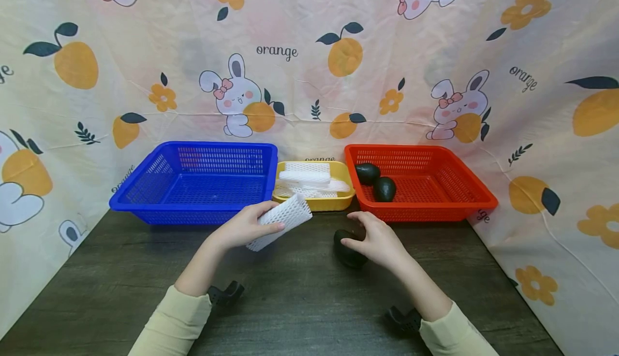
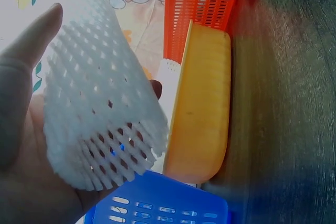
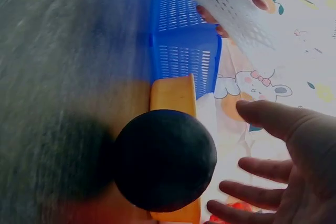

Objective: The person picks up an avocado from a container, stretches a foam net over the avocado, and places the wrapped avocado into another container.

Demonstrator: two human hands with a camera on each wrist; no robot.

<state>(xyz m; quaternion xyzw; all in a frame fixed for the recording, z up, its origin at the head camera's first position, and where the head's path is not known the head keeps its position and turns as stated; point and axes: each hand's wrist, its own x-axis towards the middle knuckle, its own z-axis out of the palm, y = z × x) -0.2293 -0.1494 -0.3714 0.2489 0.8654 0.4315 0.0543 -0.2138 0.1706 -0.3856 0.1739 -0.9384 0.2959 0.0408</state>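
My left hand (image 1: 274, 217) grips a white foam net sleeve (image 1: 279, 220), held just above the dark table in front of the blue basket (image 1: 193, 146). The left wrist view shows the sleeve (image 2: 100, 119) lying across my palm (image 2: 21, 103) with the thumb along its side. A dark avocado (image 1: 348, 249) lies on the table. My right hand (image 1: 361, 233) hovers over it. In the right wrist view the fingers (image 3: 268, 174) are spread and stand apart from the avocado (image 3: 165, 158).
A red basket (image 1: 479, 197) at the back right holds two avocados (image 1: 367, 173) (image 1: 384, 188). Between the baskets, a yellow tray (image 1: 338, 201) holds more foam nets (image 1: 306, 176). A printed cloth walls the table (image 1: 300, 302) on three sides.
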